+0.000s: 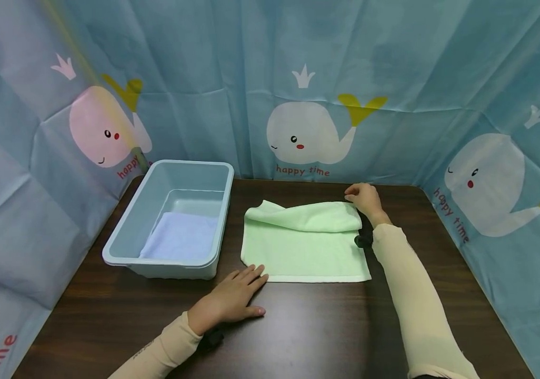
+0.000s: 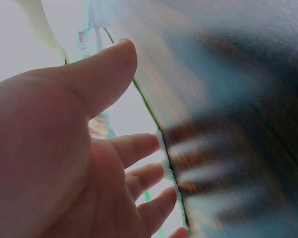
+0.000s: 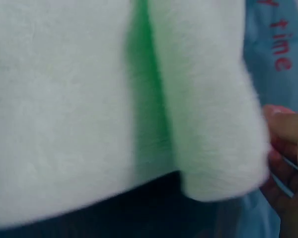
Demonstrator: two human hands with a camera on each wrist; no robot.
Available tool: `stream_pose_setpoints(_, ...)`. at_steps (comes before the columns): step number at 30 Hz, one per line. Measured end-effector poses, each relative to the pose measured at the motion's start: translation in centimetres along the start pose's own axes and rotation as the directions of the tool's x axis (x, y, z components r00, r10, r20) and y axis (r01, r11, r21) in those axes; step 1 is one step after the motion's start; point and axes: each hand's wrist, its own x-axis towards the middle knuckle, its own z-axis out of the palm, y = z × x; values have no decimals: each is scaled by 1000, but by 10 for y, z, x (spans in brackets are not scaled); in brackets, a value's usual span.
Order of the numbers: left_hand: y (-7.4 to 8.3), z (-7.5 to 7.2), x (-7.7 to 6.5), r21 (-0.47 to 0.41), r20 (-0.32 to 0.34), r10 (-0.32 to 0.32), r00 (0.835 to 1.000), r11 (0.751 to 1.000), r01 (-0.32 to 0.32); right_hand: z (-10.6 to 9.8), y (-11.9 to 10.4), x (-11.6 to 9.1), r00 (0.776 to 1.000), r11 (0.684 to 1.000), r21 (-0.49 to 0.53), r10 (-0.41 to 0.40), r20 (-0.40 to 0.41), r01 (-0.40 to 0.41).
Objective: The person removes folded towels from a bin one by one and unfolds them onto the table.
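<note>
The left hand [image 1: 229, 296] rests splayed at the near edge of the green towel [image 1: 305, 255] — the right hand [image 1: 366, 201] is bent beside its far fold — whether gripping, unclear.

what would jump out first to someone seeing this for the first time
Probably the cartoon whales with "happy time" lettering on the blue curtain behind and beside the table. Next, the pale green towel mid-table, its far side folded over, with the right hand at its far right corner and the left hand at its near left. To its left, a light blue plastic basin holds a periwinkle cloth.
</note>
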Motion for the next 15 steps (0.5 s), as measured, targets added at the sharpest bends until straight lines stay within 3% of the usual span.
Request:
stream_pose_setpoints(8, -2, 3, 3, 12, -13, -4, 1000, 1000, 4, -9, -6, -7, 985, 990, 92, -118, 128, 107)
stream_pose_setpoints(15, -2, 4, 2, 6, -16, 4, 1000, 1000, -4, 0, 9, -18, 974, 991, 88, -119, 194, 104)
